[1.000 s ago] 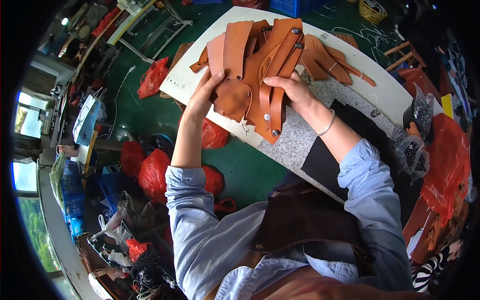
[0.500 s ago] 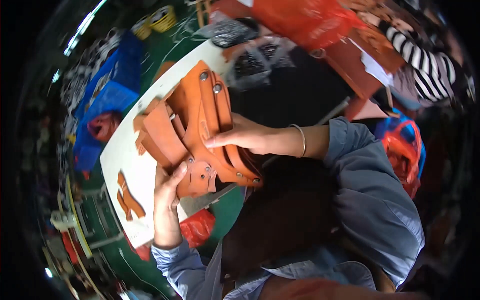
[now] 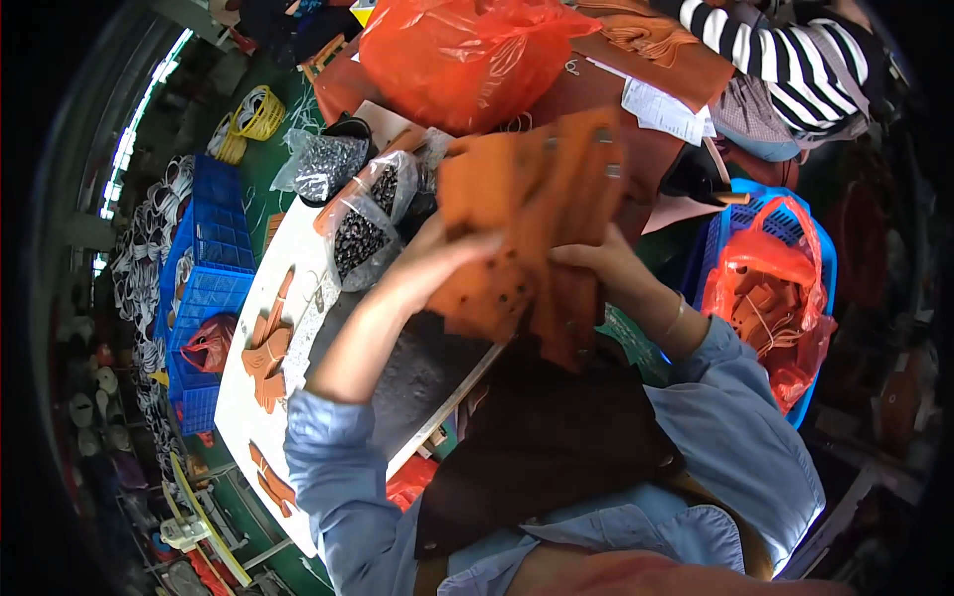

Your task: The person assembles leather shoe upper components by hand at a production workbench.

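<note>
A thick bundle of orange-brown leather pieces (image 3: 522,223), with punched holes and metal rivets, is held up in front of me, partly smeared by motion. My left hand (image 3: 432,266) grips its left side, thumb lying across the front. On the opposite edge my right hand (image 3: 618,266) is closed, its thumb pressed on the leather and its other fingers hidden behind. Below the bundle is the dark apron (image 3: 556,447) I wear. Under my left forearm lies a dark work mat (image 3: 388,382).
Loose leather straps (image 3: 266,358) lie on the white table (image 3: 238,422). Clear bags of small metal parts (image 3: 363,233) sit behind the mat, near a big red plastic bag (image 3: 457,60). At right stands a blue basket (image 3: 817,372); blue crates (image 3: 214,288) stand left. A striped-sleeved person (image 3: 795,70) works far right.
The bundle has moved from over the white table to the right, toward the brown work surface, with both hands still on it. My view has turned right, bringing the blue basket more fully into sight.
</note>
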`<move>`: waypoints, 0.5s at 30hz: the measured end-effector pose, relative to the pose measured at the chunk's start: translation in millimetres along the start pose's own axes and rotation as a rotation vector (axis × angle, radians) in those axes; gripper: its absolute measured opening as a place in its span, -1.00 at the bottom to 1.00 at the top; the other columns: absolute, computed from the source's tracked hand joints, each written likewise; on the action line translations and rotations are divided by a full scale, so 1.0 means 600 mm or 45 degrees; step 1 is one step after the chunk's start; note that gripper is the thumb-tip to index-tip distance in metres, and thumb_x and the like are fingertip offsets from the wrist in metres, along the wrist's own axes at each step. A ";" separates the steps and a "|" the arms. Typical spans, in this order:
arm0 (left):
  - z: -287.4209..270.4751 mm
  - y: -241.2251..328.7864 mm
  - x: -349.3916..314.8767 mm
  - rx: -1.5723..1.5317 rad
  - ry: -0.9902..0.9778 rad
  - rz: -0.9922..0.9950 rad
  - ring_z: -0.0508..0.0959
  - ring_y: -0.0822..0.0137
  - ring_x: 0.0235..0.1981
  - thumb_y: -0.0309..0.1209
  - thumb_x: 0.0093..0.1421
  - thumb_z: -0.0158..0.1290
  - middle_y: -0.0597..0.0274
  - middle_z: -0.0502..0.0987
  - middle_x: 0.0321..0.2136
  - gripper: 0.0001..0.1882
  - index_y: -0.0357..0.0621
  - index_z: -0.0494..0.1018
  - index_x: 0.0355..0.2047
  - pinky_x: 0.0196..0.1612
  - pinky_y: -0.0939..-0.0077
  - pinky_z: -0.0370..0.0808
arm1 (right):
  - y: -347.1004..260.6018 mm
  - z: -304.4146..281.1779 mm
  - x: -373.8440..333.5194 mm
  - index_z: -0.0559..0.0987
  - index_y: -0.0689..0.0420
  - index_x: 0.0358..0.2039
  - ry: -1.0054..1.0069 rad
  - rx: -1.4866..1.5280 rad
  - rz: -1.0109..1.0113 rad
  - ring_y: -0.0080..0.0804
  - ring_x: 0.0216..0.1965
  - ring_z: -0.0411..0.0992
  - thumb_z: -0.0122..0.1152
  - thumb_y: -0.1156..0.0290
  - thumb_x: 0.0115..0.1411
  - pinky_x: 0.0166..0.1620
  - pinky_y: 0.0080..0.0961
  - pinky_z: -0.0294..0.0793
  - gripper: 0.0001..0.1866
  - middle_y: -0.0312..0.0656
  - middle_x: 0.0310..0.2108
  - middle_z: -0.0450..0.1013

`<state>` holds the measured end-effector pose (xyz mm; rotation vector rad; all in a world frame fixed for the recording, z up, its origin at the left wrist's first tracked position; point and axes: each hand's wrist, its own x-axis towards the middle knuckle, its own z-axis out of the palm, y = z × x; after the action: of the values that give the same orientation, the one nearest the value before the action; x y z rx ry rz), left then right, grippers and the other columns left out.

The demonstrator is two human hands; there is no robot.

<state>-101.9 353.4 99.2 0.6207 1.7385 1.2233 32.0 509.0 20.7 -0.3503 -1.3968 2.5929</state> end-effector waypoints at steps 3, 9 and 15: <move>-0.016 -0.014 0.166 -0.114 0.031 0.037 0.39 0.46 -0.19 -0.01 0.18 -0.11 0.26 0.38 -0.10 -0.41 -0.20 0.25 0.05 -0.14 0.48 0.38 | -0.005 -0.129 -0.009 0.35 0.27 -0.07 0.169 0.111 -0.127 -0.32 -0.18 0.40 0.13 0.51 -0.02 -0.08 -0.48 0.38 -0.56 -0.17 -0.21 0.40; -0.070 -0.105 0.448 1.299 0.639 -0.096 0.50 -0.05 -0.20 -0.12 0.08 -0.01 -0.14 0.49 -0.26 -0.61 -0.24 0.50 -0.33 -0.15 0.21 0.44 | -0.014 -0.198 -0.050 0.33 0.30 -0.06 0.481 0.215 -0.310 -0.30 -0.14 0.39 0.07 0.54 -0.01 -0.05 -0.45 0.37 -0.56 -0.12 -0.16 0.39; 0.006 -0.096 0.506 1.273 0.917 -0.103 0.50 -0.01 -0.19 -0.16 0.05 -0.03 -0.09 0.49 -0.28 -0.65 -0.21 0.49 -0.36 -0.17 0.17 0.47 | -0.017 -0.207 -0.090 0.22 0.28 0.04 0.500 0.302 -0.331 -0.25 -0.05 0.33 0.09 0.54 -0.07 0.01 -0.41 0.32 -0.41 -0.11 -0.05 0.31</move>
<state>-237.8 573.9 -69.8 0.6810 2.9763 0.4359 119.6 599.4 -30.4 -0.5621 -0.9259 2.2857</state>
